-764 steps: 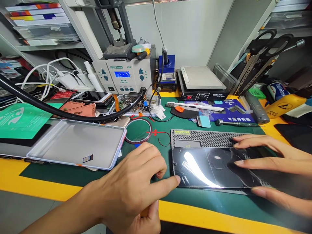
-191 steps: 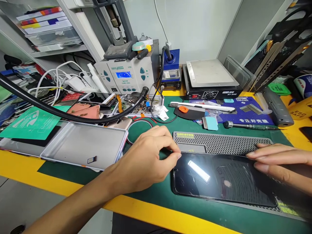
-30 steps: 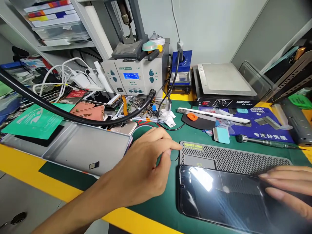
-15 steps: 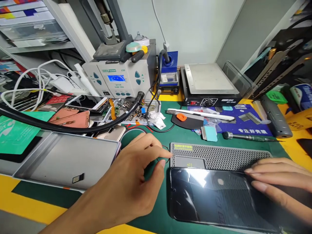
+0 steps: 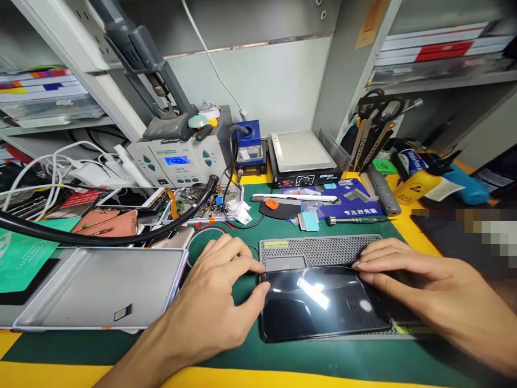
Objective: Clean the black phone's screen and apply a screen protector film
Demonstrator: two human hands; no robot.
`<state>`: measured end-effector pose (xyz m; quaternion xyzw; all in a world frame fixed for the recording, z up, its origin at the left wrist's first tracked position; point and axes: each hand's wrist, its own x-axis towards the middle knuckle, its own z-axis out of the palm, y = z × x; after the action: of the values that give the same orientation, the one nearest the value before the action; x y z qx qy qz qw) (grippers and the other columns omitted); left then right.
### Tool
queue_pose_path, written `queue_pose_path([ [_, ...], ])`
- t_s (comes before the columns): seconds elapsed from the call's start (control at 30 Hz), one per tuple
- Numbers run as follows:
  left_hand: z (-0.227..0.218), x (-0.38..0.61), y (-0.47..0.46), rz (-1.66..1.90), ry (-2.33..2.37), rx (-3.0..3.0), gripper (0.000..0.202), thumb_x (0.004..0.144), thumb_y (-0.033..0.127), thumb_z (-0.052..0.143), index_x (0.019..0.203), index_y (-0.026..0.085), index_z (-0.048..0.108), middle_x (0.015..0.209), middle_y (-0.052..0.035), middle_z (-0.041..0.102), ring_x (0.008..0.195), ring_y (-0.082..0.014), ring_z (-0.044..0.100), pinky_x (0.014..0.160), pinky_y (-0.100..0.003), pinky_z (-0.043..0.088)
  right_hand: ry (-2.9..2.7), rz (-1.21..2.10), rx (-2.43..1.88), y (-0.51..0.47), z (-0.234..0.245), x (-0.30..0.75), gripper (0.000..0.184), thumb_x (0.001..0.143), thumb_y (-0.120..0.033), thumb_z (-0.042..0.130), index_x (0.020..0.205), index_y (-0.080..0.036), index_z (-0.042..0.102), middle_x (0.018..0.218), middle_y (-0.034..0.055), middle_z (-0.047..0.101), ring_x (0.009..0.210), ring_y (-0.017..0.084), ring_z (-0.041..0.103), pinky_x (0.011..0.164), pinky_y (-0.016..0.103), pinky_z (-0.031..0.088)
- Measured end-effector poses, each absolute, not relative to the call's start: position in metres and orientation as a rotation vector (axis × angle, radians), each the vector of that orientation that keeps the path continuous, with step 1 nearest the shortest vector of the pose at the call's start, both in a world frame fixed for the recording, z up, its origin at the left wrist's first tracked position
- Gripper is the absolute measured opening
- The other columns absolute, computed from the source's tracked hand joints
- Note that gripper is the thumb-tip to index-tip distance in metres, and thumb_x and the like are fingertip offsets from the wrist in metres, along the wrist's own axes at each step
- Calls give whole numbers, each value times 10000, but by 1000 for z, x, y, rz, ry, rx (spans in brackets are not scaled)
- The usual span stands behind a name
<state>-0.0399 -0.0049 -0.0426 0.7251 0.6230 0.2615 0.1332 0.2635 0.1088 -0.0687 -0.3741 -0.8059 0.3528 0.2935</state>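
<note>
A black phone lies screen up on a grey dotted mat on the green bench mat. My left hand rests at the phone's left end, thumb and forefinger touching its edge, fingers loosely curled. My right hand lies flat across the phone's right end, fingers stretched out and pressing down on it.
A shallow metal tray with a small SIM holder lies to the left. Behind stand a soldering station, a heating plate, a parts tray, a screwdriver and a yellow bottle. A black hose crosses the left.
The camera has lifted and pulled back, showing more shelf. My left hand has come from the mat's corner to the phone's left edge. My right hand now covers more of the phone's right end.
</note>
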Motion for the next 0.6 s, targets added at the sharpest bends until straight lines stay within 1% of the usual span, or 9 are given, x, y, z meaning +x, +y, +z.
queue_pose_path([
  [0.13,-45,-40,-5,768,1814,2137,103,923,244,600,904,219,698,899,-32,631,883,-210,560,815,-408,443,-2077,1024,-964,106,-66,260,149,899,-445,753,885,-308,808,981,43,714,958,206,666,841,302,571],
  [0.27,-48,-40,-4,698,1853,2144,117,941,284,595,888,242,691,904,-20,642,888,-209,570,807,-391,450,-2038,1107,-954,104,-64,260,194,909,-444,742,877,-265,810,985,75,712,979,219,645,860,335,546],
  [0.33,-49,-41,-4,685,1841,2170,136,956,286,581,871,252,682,899,-12,645,887,-199,577,796,-365,459,-2026,1126,-963,103,-63,259,210,914,-437,733,883,-244,810,980,86,714,988,225,638,879,357,537],
  [0.47,-57,-46,-2,790,1730,2370,137,950,260,581,837,259,659,831,1,635,818,-173,592,712,-296,475,-1992,1135,-908,102,-65,257,146,925,-330,711,898,-222,806,942,79,716,989,209,628,909,367,516],
  [0.6,-68,-56,5,938,1669,2572,73,876,268,660,803,274,659,786,11,651,770,-179,622,686,-287,489,-1964,1096,-900,102,-69,257,106,896,-234,708,894,-235,814,900,56,711,974,188,630,909,346,513],
])
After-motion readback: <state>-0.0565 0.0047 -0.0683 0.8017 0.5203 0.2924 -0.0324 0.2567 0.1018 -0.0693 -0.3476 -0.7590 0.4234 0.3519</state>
